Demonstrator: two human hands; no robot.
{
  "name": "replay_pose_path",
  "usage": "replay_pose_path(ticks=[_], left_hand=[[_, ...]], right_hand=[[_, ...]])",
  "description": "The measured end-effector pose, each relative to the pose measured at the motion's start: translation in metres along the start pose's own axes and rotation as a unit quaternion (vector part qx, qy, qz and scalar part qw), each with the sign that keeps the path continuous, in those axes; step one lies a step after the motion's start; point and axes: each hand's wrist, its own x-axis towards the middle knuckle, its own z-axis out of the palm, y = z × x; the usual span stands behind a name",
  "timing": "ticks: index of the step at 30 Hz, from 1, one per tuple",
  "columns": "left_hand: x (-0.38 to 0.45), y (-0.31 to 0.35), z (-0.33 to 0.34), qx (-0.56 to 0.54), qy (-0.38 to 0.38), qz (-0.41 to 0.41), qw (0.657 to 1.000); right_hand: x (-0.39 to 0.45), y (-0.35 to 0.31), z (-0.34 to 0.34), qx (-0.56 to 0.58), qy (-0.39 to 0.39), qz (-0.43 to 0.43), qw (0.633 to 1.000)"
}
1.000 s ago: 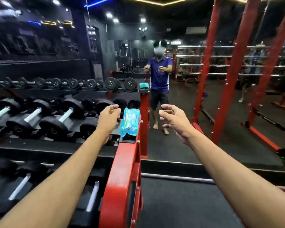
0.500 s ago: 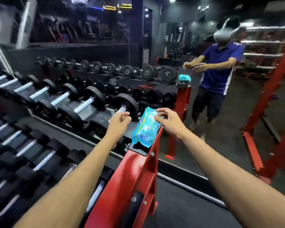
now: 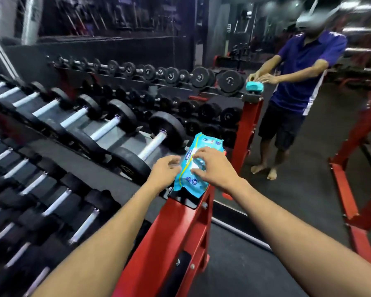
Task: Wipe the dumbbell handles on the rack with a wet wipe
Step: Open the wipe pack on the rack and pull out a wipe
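Wipe pack: we see the blue wet-wipe pack point(image 3: 193, 168) lying on the black end plate atop the red rack upright point(image 3: 180, 239), at the right end of the upper shelf, its long side running away from us
Right hand: our right hand point(image 3: 212, 168) reaches in from the lower right, forearm straight, palm down over the middle of the pack; fingers curled with the tips on the white flap area (whether they pinch the flap or only press it, we cannot tell)
Left hand: our left hand point(image 3: 165, 171) comes in from the lower left, forearm extended; fingers loosely bent, tips touching the pack's left edge, no closed grip visible
Dumbbells: black dumbbells point(image 3: 150, 144) with pale handles sit in a row on the upper shelf, the nearest just left of the pack; more on the lower shelf
Mirror: a person in a blue shirt point(image 3: 298, 82) stands reflected beyond the rack, both hands at a second blue pack (blurred)
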Motion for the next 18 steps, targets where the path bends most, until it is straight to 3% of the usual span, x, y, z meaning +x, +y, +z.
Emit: replay_pose_path(ticks=[18], left_hand=[[-0.004,0.002,0.004,-0.006,0.002,-0.016,1.0]], right_hand=[[0.011,-0.005,-0.002,-0.134,-0.032,-0.047,0.989]])
